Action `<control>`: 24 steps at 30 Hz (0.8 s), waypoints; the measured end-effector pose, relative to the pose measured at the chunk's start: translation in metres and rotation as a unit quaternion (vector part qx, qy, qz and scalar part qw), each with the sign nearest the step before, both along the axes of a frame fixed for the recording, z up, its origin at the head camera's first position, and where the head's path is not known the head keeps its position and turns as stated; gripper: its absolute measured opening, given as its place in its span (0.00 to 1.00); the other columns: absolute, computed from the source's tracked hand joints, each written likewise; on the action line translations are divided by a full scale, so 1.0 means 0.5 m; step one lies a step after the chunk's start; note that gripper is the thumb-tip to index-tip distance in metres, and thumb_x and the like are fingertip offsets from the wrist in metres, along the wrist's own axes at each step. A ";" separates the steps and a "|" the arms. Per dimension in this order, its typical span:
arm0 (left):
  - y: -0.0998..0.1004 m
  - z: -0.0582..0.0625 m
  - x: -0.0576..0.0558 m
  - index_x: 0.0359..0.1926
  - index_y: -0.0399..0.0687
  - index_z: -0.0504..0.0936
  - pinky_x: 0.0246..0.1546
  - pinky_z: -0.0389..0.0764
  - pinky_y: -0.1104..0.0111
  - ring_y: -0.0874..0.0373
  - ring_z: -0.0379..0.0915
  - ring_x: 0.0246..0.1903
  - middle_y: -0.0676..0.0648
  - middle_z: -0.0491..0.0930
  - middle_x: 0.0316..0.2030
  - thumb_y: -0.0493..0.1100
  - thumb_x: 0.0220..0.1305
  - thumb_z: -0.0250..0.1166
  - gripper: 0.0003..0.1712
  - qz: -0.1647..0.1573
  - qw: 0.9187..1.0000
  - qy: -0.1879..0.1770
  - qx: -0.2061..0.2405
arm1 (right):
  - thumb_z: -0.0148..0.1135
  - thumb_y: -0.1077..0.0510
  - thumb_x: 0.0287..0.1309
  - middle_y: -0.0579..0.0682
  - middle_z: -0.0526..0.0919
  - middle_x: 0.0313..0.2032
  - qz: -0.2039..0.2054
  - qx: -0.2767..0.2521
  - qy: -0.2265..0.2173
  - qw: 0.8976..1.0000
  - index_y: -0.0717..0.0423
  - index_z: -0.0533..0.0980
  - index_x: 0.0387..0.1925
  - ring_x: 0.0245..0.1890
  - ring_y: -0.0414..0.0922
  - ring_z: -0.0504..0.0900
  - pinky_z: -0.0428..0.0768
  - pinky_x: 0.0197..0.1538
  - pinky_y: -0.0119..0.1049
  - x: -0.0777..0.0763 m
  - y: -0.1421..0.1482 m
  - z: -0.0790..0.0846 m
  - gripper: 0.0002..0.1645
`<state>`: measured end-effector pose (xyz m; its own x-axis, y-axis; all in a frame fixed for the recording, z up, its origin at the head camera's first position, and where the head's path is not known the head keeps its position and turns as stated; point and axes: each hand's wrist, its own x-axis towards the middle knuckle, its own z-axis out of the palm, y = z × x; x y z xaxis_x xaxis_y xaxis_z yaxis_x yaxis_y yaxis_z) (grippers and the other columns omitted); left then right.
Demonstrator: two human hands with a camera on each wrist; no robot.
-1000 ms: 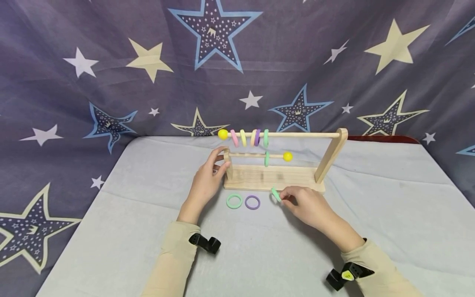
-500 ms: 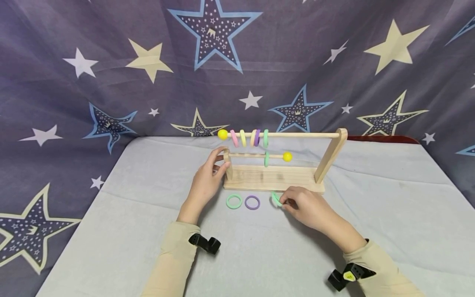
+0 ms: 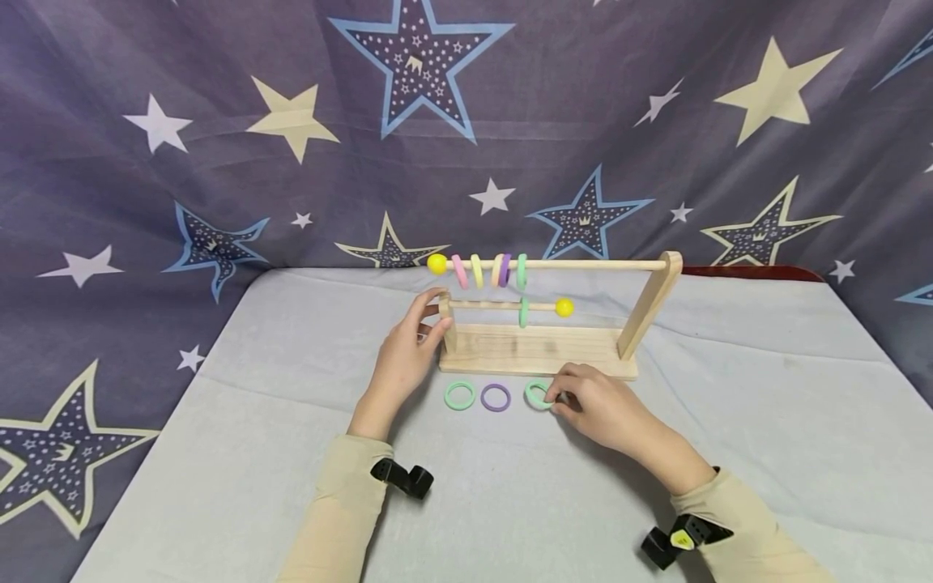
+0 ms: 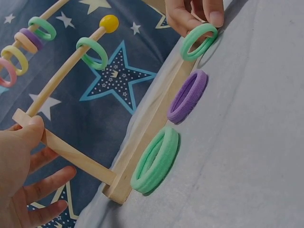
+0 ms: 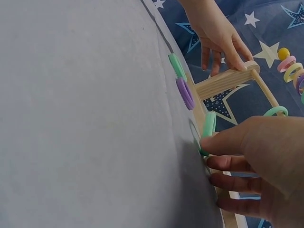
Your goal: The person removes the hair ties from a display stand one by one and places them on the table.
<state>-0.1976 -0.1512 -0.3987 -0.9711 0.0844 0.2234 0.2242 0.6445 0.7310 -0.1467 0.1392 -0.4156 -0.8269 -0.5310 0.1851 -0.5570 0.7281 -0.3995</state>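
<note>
My left hand (image 3: 405,353) pinches the top of the short left post of a wooden rack (image 3: 539,348) between thumb and finger, its other fingers spread loosely. My right hand (image 3: 599,405) pinches the right edge of a green hair tie (image 3: 532,398), which is tilted low over the cloth in front of the base. Left of it lie a purple hair tie (image 4: 188,97) and a second green hair tie (image 4: 156,161), in a row. On the rack's lower rod hangs one more green hair tie (image 3: 523,313).
Pink, yellow, peach, purple and green hair ties (image 3: 521,272) hang on the upper rod, which ends in a yellow ball (image 3: 437,264). Another yellow ball (image 3: 564,308) caps the lower rod. The tall right post (image 3: 651,308) rises behind my right hand. A star-patterned curtain (image 3: 306,194) hangs behind the table.
The green hair tie in my right hand has gone from nearly upright to lying flatter, lower and slightly left, in line with the other two. My left hand stays on the post.
</note>
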 end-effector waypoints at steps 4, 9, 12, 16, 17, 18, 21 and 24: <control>0.000 -0.001 0.000 0.69 0.65 0.65 0.45 0.78 0.52 0.49 0.80 0.42 0.45 0.79 0.59 0.53 0.73 0.57 0.26 0.000 1.000 0.001 0.000 | 0.72 0.62 0.54 0.40 0.79 0.35 0.002 -0.002 -0.001 1.000 0.47 0.83 0.33 0.35 0.39 0.77 0.79 0.37 0.39 0.000 -0.001 -0.002 0.07; -0.001 -0.001 0.000 0.70 0.65 0.65 0.45 0.78 0.52 0.49 0.80 0.43 0.45 0.79 0.59 0.53 0.73 0.57 0.27 -0.001 1.000 0.001 0.002 | 0.72 0.63 0.53 0.41 0.78 0.35 0.005 -0.006 0.003 1.000 0.47 0.83 0.33 0.34 0.39 0.77 0.78 0.37 0.38 -0.001 -0.001 -0.003 0.08; 0.000 0.000 0.001 0.70 0.65 0.65 0.45 0.78 0.52 0.49 0.80 0.43 0.45 0.79 0.59 0.54 0.73 0.57 0.27 -0.002 1.000 0.001 0.002 | 0.72 0.63 0.54 0.41 0.79 0.35 0.007 -0.007 0.004 1.000 0.47 0.83 0.34 0.35 0.40 0.77 0.78 0.38 0.39 -0.001 0.001 -0.004 0.08; 0.000 -0.001 0.000 0.70 0.66 0.65 0.45 0.78 0.52 0.49 0.80 0.43 0.45 0.79 0.59 0.54 0.73 0.57 0.27 -0.001 1.000 0.001 -0.001 | 0.72 0.63 0.54 0.41 0.79 0.36 0.007 -0.015 -0.005 1.000 0.48 0.83 0.35 0.34 0.39 0.76 0.78 0.38 0.38 -0.003 0.004 -0.003 0.08; 0.000 -0.001 0.000 0.70 0.66 0.65 0.44 0.78 0.52 0.49 0.80 0.42 0.45 0.79 0.59 0.54 0.73 0.57 0.27 0.000 1.000 0.001 -0.001 | 0.72 0.63 0.55 0.41 0.79 0.36 0.007 -0.017 -0.010 1.000 0.48 0.83 0.36 0.34 0.39 0.76 0.77 0.37 0.37 -0.004 0.004 -0.003 0.08; 0.000 0.000 0.000 0.70 0.66 0.65 0.44 0.78 0.52 0.49 0.80 0.42 0.45 0.79 0.59 0.54 0.73 0.57 0.27 0.000 1.000 0.001 -0.002 | 0.71 0.63 0.55 0.41 0.79 0.35 0.008 -0.021 -0.015 1.000 0.48 0.83 0.36 0.33 0.38 0.75 0.77 0.37 0.36 -0.005 0.005 -0.003 0.08; 0.000 0.000 0.000 0.70 0.65 0.65 0.44 0.78 0.52 0.49 0.80 0.42 0.45 0.79 0.59 0.54 0.73 0.57 0.27 0.000 1.000 0.001 -0.001 | 0.71 0.62 0.56 0.39 0.78 0.33 0.009 -0.028 -0.025 0.999 0.48 0.83 0.37 0.32 0.37 0.75 0.76 0.36 0.34 -0.007 0.007 -0.001 0.08; 0.000 0.001 0.000 0.70 0.64 0.65 0.45 0.78 0.52 0.49 0.80 0.42 0.45 0.79 0.59 0.54 0.73 0.57 0.27 0.000 1.000 0.000 -0.002 | 0.70 0.63 0.57 0.38 0.79 0.33 0.005 -0.033 -0.030 0.999 0.49 0.83 0.38 0.32 0.37 0.75 0.76 0.36 0.34 -0.008 0.008 0.002 0.08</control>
<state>-0.1976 -0.1512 -0.3983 -0.9710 0.0851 0.2234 0.2244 0.6471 0.7287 -0.1506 0.1433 -0.4148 -0.8328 -0.5268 0.1703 -0.5371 0.6940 -0.4795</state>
